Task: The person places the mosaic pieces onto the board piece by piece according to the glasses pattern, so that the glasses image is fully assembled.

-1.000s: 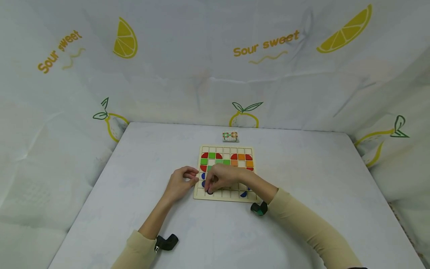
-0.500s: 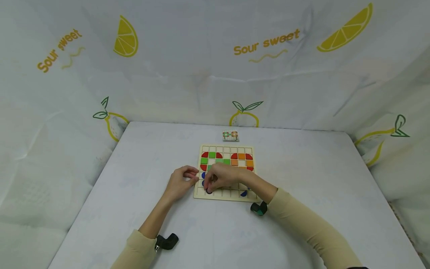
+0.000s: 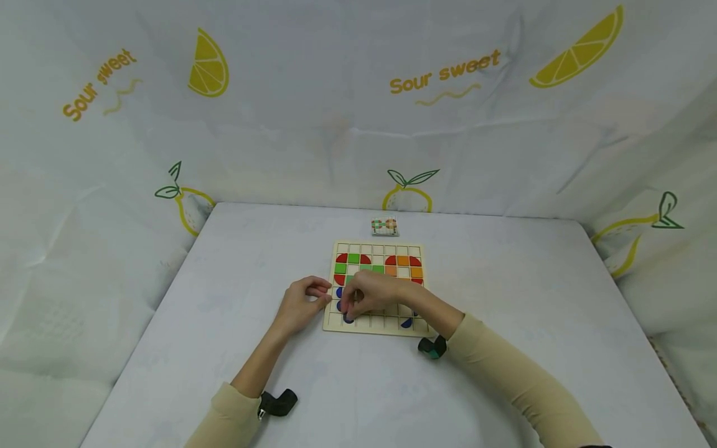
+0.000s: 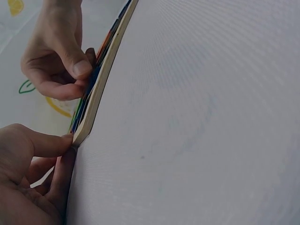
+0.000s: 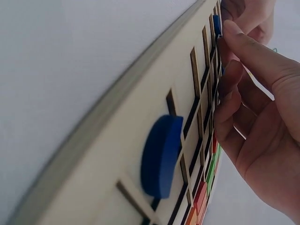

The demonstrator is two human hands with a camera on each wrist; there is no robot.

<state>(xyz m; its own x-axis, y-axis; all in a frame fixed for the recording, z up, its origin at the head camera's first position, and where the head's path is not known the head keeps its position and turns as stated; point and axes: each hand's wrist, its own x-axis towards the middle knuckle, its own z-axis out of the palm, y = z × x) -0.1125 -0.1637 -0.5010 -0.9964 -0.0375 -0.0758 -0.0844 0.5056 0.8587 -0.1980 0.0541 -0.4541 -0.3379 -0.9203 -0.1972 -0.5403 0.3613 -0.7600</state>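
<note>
A pale wooden grid board (image 3: 374,331) lies on the table, with red, green, orange and blue tiles in its squares. My right hand (image 3: 370,294) reaches over its near left part, thumb and forefinger pinching a blue half-round tile (image 3: 348,318) at the near row; the same blue tile (image 5: 216,24) shows by the thumb tip in the right wrist view. My left hand (image 3: 299,305) rests its thumb and fingertips against the board's left edge. The right hand and forearm hide the middle of the grid.
Another blue half-round tile (image 3: 406,323) lies near the board's front right; the right wrist view shows this blue tile (image 5: 161,157) close up. Behind the board lies a small pattern card (image 3: 384,226). White printed cloth (image 3: 313,143) hangs behind the table.
The right fingertips have shifted very slightly on the blue tile, and more of its blue surface shows beneath them. The left hand and the board stay put.
</note>
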